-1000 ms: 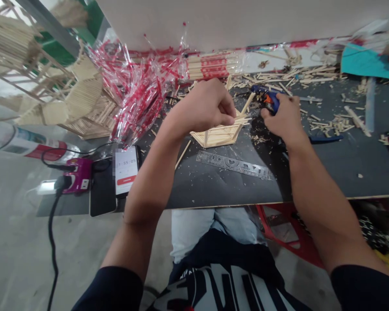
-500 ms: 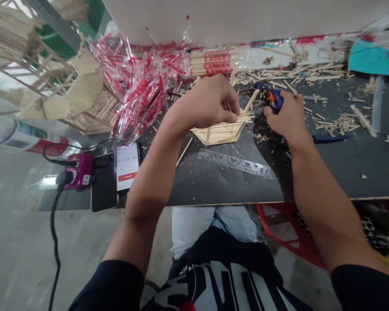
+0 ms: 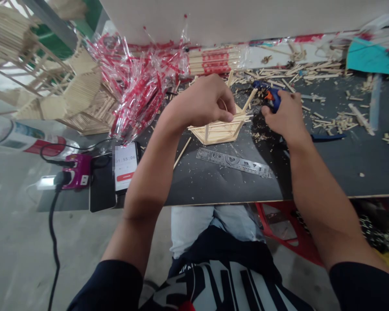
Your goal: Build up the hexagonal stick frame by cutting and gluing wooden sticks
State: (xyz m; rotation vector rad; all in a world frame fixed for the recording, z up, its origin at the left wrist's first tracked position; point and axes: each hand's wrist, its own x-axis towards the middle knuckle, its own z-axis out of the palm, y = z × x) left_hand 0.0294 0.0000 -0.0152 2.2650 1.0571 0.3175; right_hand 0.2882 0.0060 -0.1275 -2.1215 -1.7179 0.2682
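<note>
My left hand (image 3: 210, 101) is closed in a pinch over a small frame of pale wooden sticks (image 3: 215, 137). A thin wooden stick (image 3: 241, 115) lies at its fingertips, partly hidden by the hand. Some sticks of the frame slant upward at its far side. My right hand (image 3: 287, 112) is wrapped round a blue glue gun (image 3: 275, 99) with an orange trigger, to the right of the frame. The gun's nozzle points away toward the back of the table. Nearer to me lies a clear stencil ruler (image 3: 233, 162), and one loose stick (image 3: 182, 153) rests left of it.
Red-and-clear plastic wrappers (image 3: 139, 86) heap at back left, beside larger stick structures (image 3: 81, 95). Cut stick pieces (image 3: 335, 124) litter the right side. Two phones (image 3: 103, 185) and a purple power adapter (image 3: 79, 170) with cords sit at the left edge. A blue knife (image 3: 329, 137) lies right.
</note>
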